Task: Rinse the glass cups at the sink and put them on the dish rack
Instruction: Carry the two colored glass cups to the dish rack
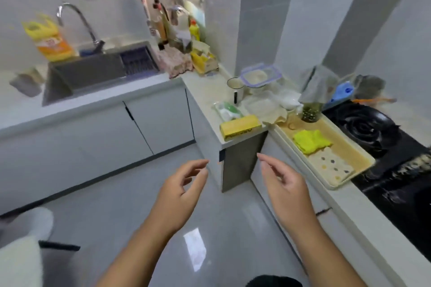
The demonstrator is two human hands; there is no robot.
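Note:
The grey sink [70, 81] lies at the far left with a curved faucet [79, 23] over it. A dark slatted dish rack [137, 62] sits at the sink's right end. A cup [235, 87] with a dark rim stands on the corner counter. Any other glass cups are too blurred to pick out. My left hand [182, 191] and my right hand [286, 191] hang over the floor in the middle, fingers loosely curved, holding nothing, well short of the counters.
A yellow detergent jug [49, 39] stands left of the faucet. Bottles [163, 25] crowd the back corner. A yellow sponge [240, 127] lies at the counter's end. A beige tray [349, 154] with cloths and a black stove [377, 130] are at right.

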